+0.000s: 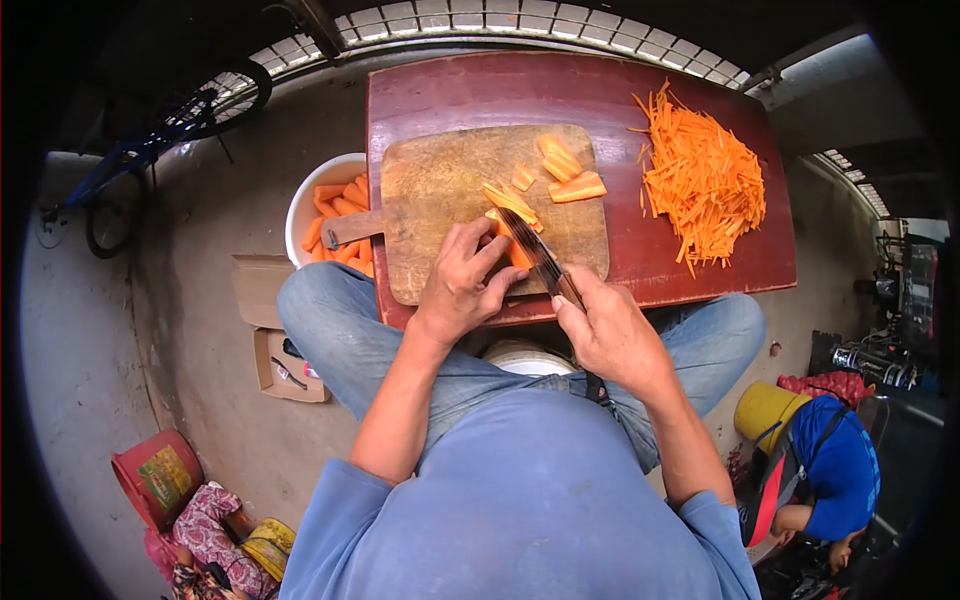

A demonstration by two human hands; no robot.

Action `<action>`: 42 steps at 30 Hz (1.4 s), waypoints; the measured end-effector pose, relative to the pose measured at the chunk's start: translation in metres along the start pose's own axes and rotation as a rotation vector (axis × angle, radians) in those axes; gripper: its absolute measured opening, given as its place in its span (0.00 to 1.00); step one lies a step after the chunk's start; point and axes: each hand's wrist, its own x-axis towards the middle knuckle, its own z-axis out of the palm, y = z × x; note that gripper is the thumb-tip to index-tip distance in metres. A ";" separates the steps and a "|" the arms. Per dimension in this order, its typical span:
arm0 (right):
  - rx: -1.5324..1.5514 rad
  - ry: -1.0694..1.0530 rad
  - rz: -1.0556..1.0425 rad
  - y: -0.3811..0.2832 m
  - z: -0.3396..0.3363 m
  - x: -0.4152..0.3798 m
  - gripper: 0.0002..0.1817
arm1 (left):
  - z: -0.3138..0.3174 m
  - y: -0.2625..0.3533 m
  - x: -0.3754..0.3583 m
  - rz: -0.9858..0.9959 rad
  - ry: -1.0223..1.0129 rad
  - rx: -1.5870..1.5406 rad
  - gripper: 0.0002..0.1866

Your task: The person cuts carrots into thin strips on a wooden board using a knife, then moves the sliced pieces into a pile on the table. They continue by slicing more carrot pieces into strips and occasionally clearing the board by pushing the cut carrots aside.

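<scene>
My right hand (607,322) is closed around the handle of a knife (541,255), whose dark blade slants up and left over a carrot piece (514,250). Bent fingers of my left hand (462,278) press on that carrot piece at the front of a wooden cutting board (430,190). Thin carrot slices (508,200) lean beside the blade tip. Farther back on the board lie several thicker carrot chunks (577,187). A heap of shredded carrot (703,180) rests on the red table to the right.
The red wooden table (640,275) stands before my crossed legs. At its left, a white bucket (298,215) holds whole carrots. An open cardboard box (290,365) lies on the floor. A bicycle (150,150) stands far left. Two other people sit behind, one in blue (835,465) near a yellow bucket.
</scene>
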 end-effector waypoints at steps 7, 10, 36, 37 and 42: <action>-0.023 0.069 -0.094 0.021 0.026 0.039 0.11 | 0.000 -0.003 0.000 0.053 -0.002 0.063 0.26; 0.013 0.095 -0.127 0.022 0.022 0.037 0.12 | 0.001 -0.005 0.000 0.046 0.017 0.024 0.26; 0.031 0.056 -0.040 0.000 0.011 0.017 0.14 | 0.000 -0.005 0.000 0.014 0.038 0.016 0.23; 0.028 0.059 -0.054 0.000 0.009 0.014 0.13 | -0.001 -0.004 0.002 0.011 0.036 0.012 0.24; 0.019 0.019 0.003 -0.004 0.005 0.008 0.13 | 0.001 -0.008 0.000 0.022 0.030 0.009 0.24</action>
